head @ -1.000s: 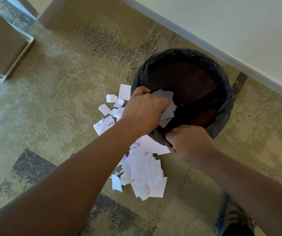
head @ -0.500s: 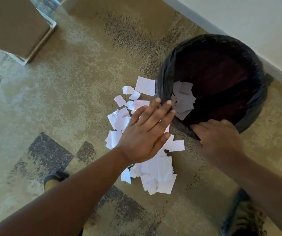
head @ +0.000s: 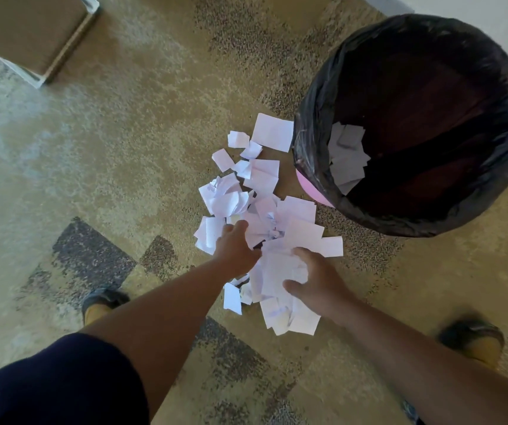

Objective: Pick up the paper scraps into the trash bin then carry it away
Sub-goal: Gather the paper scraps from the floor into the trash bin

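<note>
Head view: paper scraps (head: pixel 265 216) lie heaped on the carpet (head: pixel 124 148), stretching from near to far, just left of the trash bin (head: pixel 314 167); left hand (head: pixel 235 248) and right hand (head: pixel 315 279) flank the near end, fingers curled into the paper; the bin stands far-right of both, nearer the right hand; some scraps already inside.

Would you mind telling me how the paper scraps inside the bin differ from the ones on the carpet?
The scraps in the trash bin are few, while the scraps on the carpet form a much larger spread. Those in the bin sit shaded and grey against the black liner; those on the carpet look bright white. The left hand and right hand are on the carpet pile, and neither touches the bin's scraps. Both sets are small, cut or crumpled paper pieces.
</note>
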Available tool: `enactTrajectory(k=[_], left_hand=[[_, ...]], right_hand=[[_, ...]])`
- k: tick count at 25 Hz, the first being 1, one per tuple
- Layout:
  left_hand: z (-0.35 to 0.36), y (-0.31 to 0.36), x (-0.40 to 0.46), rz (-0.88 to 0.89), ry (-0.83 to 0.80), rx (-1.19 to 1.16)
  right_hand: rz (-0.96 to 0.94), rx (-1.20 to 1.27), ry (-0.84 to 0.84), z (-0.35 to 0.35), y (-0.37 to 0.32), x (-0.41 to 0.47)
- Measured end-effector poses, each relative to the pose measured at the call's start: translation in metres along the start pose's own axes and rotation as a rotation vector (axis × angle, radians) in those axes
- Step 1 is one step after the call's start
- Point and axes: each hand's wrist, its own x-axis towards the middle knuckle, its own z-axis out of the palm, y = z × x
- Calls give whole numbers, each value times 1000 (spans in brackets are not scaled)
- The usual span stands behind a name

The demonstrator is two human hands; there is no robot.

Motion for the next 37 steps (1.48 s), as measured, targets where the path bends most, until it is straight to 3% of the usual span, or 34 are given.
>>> enactTrajectory(k=[4, 10, 17, 25, 29, 37], left_hand=[[20, -4, -12, -103, 23, -134], [53, -5, -25, -218, 33, -339], [36, -1, -46, -119, 7, -514], [-12, 6, -51, 38, -53, -439], [-27, 7, -51, 100, -44, -395], [-26, -9, -48, 125, 57, -200]], right_hand=[[319, 467, -133, 24, 3, 26], [372, 822, -205, 37, 10, 30], [202, 661, -84, 38, 11, 22], [-16, 544, 84, 21, -1, 26], [-12, 293, 290, 6, 0, 20], [-5, 190, 308, -1, 22, 5]])
